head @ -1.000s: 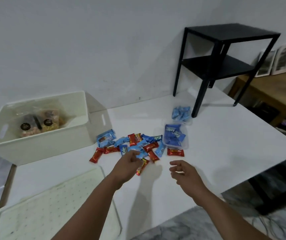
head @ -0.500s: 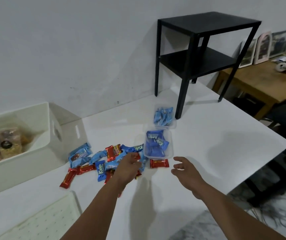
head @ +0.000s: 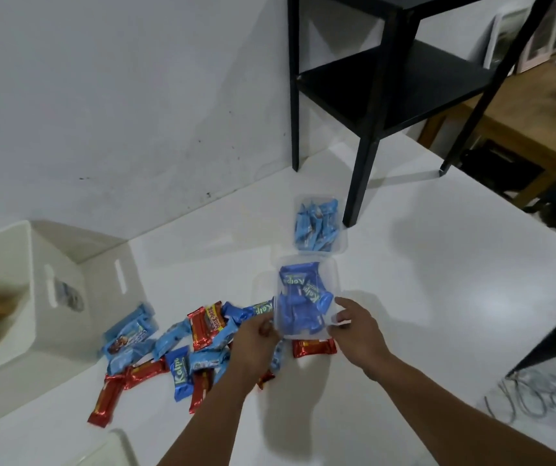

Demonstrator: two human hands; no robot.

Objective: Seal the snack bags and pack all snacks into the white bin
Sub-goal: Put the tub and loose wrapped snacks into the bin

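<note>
A clear zip bag of dark blue snacks [head: 300,297] is lifted slightly off the white table [head: 421,280]. My left hand [head: 256,334] pinches its near left corner and my right hand [head: 354,324] grips its near right corner. A second clear bag of light blue snacks [head: 317,227] lies just beyond it. Loose red and blue wrapped snacks [head: 175,348] are scattered to the left, and one red bar [head: 313,347] lies under the held bag. The white bin [head: 11,297] stands at the far left with packed snacks inside.
A black side table [head: 387,79] stands on the white table behind the bags, one leg right beside the far bag. A white perforated lid corner [head: 108,452] shows at the bottom left. The table's right edge drops to a marble floor.
Both hands moved forward and took hold of the dark blue snack bag, which has lifted toward me. The view swung right, so the bin slid to the left edge.
</note>
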